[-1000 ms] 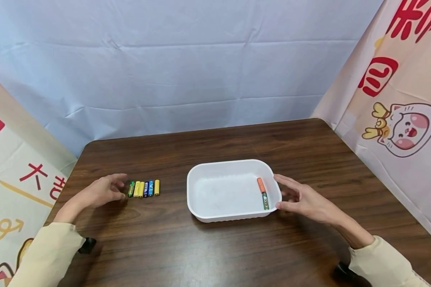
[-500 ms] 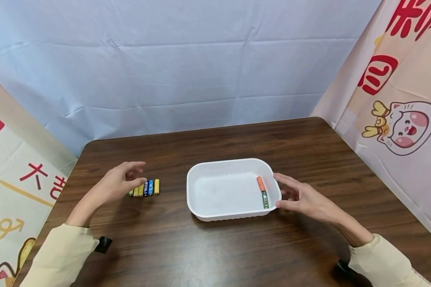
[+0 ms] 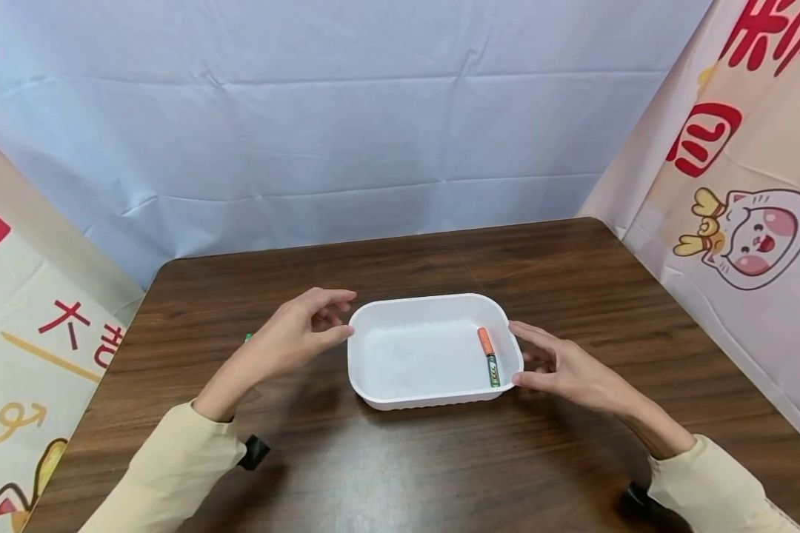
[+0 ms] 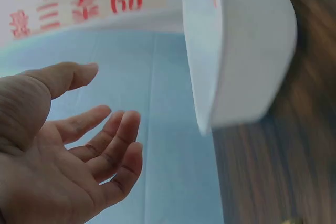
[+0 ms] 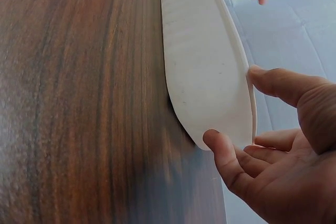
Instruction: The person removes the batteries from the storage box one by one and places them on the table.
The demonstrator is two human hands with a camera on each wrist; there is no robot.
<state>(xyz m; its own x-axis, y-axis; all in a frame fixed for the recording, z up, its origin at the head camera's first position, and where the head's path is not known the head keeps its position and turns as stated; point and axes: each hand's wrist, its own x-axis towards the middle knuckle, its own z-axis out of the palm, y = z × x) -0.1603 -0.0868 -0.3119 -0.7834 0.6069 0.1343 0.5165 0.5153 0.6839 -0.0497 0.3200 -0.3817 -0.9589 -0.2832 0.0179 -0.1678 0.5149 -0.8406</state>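
Note:
A white plastic tray (image 3: 413, 400) stands upright on the table, with an orange battery (image 3: 485, 340) and a green battery (image 3: 492, 370) end to end along its right side. My left hand (image 3: 300, 329) is raised at the tray's left rim, palm facing it. Its fingers (image 4: 118, 145) are loosely bent and hold nothing. My right hand (image 3: 567, 370) touches the tray's right end, thumb and fingers spread over the outer wall and rim. Behind my left wrist only the tip of one green-ended battery (image 3: 247, 337) shows; the rest of the battery row is hidden.
The brown wooden table (image 3: 407, 474) ends at a rounded far edge, with a pale blue cloth (image 3: 340, 126) hanging behind. Printed cloths hang on both sides, the right one with a cartoon face (image 3: 763, 240). A black wrist device (image 3: 253, 452) sits under my left sleeve.
My left hand has moved right, from beside the battery row, over it and up to the tray's left rim. My right hand, the tray and the two batteries inside have stayed put.

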